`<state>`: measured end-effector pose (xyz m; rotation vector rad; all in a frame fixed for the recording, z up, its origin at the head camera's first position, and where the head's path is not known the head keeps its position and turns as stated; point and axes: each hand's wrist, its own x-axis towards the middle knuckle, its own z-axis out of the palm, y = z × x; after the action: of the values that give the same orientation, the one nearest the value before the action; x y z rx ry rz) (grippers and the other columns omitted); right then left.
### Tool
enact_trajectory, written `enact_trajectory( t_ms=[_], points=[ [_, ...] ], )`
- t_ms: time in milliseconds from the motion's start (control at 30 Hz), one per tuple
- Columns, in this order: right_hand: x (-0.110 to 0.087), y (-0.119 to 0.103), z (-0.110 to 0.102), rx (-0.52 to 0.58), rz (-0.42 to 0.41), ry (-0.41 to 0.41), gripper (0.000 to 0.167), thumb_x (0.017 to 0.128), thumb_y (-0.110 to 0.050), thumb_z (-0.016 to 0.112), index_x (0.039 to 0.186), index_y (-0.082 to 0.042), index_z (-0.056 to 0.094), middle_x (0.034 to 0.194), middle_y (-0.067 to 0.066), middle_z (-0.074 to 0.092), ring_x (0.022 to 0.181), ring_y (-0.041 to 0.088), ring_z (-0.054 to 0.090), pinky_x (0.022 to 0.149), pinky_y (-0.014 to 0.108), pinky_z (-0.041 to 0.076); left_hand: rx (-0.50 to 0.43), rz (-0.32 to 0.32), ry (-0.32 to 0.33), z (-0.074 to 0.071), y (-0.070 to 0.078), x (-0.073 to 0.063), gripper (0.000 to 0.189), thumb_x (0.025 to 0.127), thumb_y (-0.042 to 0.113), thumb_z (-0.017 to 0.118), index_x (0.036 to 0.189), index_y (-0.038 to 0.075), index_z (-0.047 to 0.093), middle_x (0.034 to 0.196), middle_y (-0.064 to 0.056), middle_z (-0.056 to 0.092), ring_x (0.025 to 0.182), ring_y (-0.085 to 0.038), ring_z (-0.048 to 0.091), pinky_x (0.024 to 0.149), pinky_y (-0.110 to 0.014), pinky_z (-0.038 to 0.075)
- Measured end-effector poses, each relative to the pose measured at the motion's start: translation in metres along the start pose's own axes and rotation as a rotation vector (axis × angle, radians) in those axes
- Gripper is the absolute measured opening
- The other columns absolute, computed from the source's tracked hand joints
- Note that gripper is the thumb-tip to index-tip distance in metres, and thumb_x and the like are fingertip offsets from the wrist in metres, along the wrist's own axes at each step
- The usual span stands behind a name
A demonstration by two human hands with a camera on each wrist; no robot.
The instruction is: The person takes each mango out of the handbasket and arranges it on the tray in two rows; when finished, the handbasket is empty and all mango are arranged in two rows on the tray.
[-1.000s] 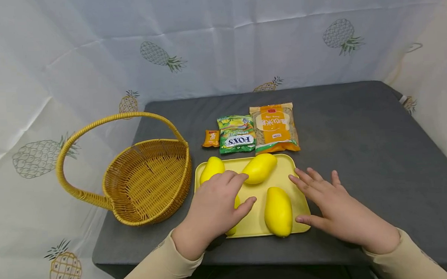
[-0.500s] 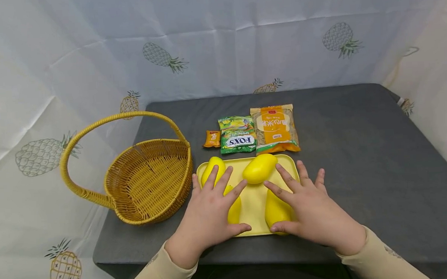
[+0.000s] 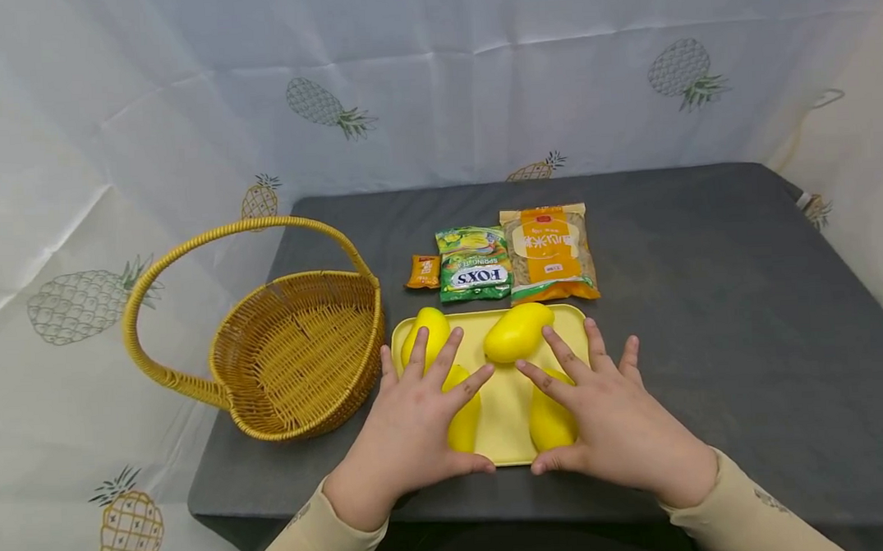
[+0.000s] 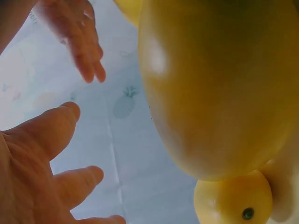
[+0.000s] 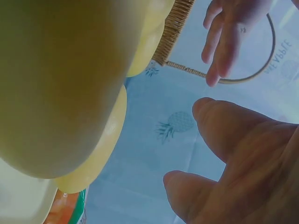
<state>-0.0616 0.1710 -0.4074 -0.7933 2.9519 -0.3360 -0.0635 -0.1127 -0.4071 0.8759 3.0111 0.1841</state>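
Both hands hover side by side over a pale yellow tray (image 3: pixel 507 429) holding several yellow mangoes. My left hand (image 3: pixel 418 424), fingers spread, partly covers the front-left mango (image 3: pixel 463 418); its fingertips overlap the back-left mango (image 3: pixel 429 329) in the head view. Above the front-right mango (image 3: pixel 550 419) is my right hand (image 3: pixel 610 416), also with fingers spread. Between the hands, farther back, lies another mango (image 3: pixel 518 331). A large mango (image 4: pixel 215 84) fills much of the left wrist view, apart from the fingers (image 4: pixel 51 130). In the right wrist view, a mango (image 5: pixel 60 84) looms close.
At the left stands a woven basket (image 3: pixel 304 355) with a tall handle. Behind the tray lie a small orange packet (image 3: pixel 423 271), a green FOX'S candy bag (image 3: pixel 475 263) and an orange-labelled bag (image 3: pixel 550 253). A dark cloth covers the table (image 3: pixel 724 312); a pineapple-print curtain hangs behind.
My right hand has moved left from beside the tray to over the front-right mango. The left hand has spread its fingers and shifted slightly. The mangoes have stayed in place.
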Motion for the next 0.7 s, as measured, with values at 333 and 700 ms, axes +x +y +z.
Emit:
enact_trajectory(
  t_ms=[333, 700],
  points=[
    [-0.0037, -0.0013, -0.0017, 0.02, -0.006, -0.015, 0.116, 0.068, -0.083, 0.087, 0.167, -0.032, 0.052, 0.182, 0.017, 0.027, 0.162, 0.068, 0.008, 0.108, 0.1, 0.008, 0.01, 0.008, 0.001, -0.002, 0.0019, -0.0036, 0.111, 0.069, 0.091, 0.083, 0.164, 0.043, 0.054, 0.184, -0.009, 0.024, 0.166, -0.054, 0.022, 0.117, -0.093, 0.017],
    [-0.0055, 0.0019, -0.0038, 0.024, 0.016, -0.013, 0.119, 0.07, -0.079, 0.091, 0.169, -0.028, 0.048, 0.182, 0.018, 0.025, 0.166, 0.063, 0.005, 0.111, 0.099, 0.005, -0.008, 0.027, 0.0, -0.0021, 0.0025, -0.0042, 0.109, 0.07, 0.088, 0.085, 0.164, 0.042, 0.053, 0.184, -0.01, 0.023, 0.167, -0.053, 0.022, 0.118, -0.093, 0.017]
  ],
)
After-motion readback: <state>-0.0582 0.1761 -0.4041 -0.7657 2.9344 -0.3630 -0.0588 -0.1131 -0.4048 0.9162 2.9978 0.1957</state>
